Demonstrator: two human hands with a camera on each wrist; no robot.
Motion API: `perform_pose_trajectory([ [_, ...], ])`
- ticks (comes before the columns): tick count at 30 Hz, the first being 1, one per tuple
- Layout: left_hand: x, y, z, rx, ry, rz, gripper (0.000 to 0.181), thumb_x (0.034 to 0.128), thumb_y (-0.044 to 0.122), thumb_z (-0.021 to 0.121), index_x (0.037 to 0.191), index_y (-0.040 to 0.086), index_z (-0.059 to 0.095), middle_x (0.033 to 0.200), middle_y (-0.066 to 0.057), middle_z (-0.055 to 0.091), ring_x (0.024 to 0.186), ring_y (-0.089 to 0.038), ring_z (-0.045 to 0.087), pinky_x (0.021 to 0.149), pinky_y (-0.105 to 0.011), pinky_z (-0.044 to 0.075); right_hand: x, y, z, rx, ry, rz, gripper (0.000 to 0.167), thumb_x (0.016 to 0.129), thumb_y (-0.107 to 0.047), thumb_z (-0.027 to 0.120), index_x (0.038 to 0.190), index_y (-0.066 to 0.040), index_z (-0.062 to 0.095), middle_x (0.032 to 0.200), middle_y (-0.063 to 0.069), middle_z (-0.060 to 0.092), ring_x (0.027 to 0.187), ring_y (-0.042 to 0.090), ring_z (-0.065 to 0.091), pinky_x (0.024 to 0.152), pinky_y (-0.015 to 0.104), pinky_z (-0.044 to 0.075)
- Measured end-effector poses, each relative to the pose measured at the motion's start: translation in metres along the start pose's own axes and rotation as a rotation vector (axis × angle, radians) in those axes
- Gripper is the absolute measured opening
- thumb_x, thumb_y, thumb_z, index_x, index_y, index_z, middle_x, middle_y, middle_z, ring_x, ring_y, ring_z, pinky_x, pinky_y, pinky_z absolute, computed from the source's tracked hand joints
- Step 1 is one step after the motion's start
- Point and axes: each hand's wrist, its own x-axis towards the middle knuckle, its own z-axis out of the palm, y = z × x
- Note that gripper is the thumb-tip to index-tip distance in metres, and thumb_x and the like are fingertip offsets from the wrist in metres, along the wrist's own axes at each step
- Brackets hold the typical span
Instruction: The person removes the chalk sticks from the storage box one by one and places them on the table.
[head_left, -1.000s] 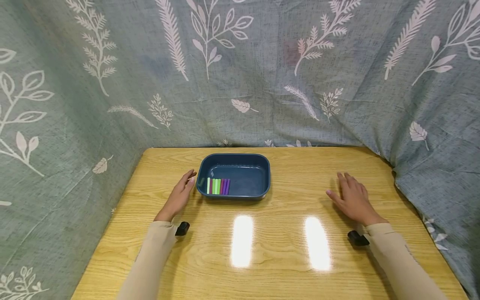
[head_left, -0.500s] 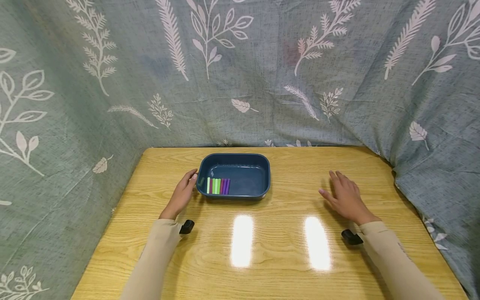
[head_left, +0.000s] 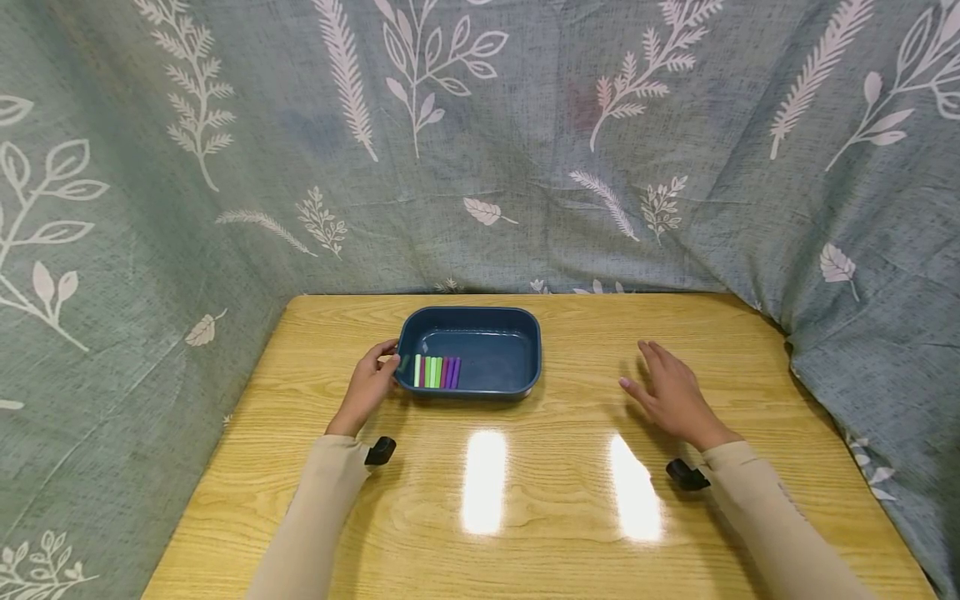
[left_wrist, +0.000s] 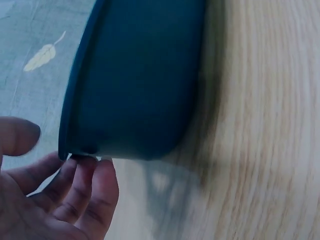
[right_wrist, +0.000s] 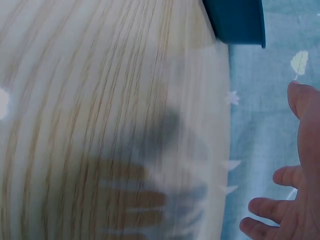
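A dark blue plastic tub (head_left: 495, 393) stands on the wooden table. Inside, along its front left part, lies a row of several coloured sticks (head_left: 437, 372), pale green, green, maroon and purple. My left hand (head_left: 369, 383) is at the tub's left end. In the left wrist view, its fingers (left_wrist: 102, 195) reach the tub's outer wall just under the rim, while the thumb (left_wrist: 20, 135) stays above the rim with a gap. My right hand (head_left: 671, 400) hovers over the table to the right of the tub, fingers spread and holding nothing.
The wooden table (head_left: 555, 500) has two bright light reflections in front of the tub. A grey-green leaf-patterned cloth (head_left: 525, 233) hangs behind the table and along both sides. Each wrist wears a small black camera (head_left: 381, 451).
My left hand has moved right to the tub's end, its thumb now over the rim. My right hand has shifted left toward the tub. The tub and sticks look nearly unmoved.
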Motion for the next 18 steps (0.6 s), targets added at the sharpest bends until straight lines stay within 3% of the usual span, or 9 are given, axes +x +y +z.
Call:
perform_pose_trajectory([
  [9,0.0,0.004,0.0,-0.137,0.036,-0.092,0.046,0.1106,0.005,0.047,0.157,-0.002,0.047,0.141,-0.026,0.048,0.078,-0.012,0.057,0.067,-0.029,0.058,0.002,-0.017,0.002,0.007,0.014,-0.036,0.073,0.109,-0.029,0.062,0.16,0.011,0.03,0.159,0.041,0.032,0.147,0.059,0.031,0.116,0.076,0.025],
  [18,0.002,0.004,0.0,-0.164,0.064,-0.122,0.045,0.1086,0.002,0.051,0.153,-0.002,0.053,0.138,-0.027,0.052,0.076,-0.011,0.06,0.07,-0.03,0.061,0.007,-0.028,0.006,0.008,0.015,-0.067,0.071,0.108,-0.026,0.062,0.16,0.01,0.03,0.159,0.039,0.035,0.146,0.057,0.035,0.116,0.075,0.028],
])
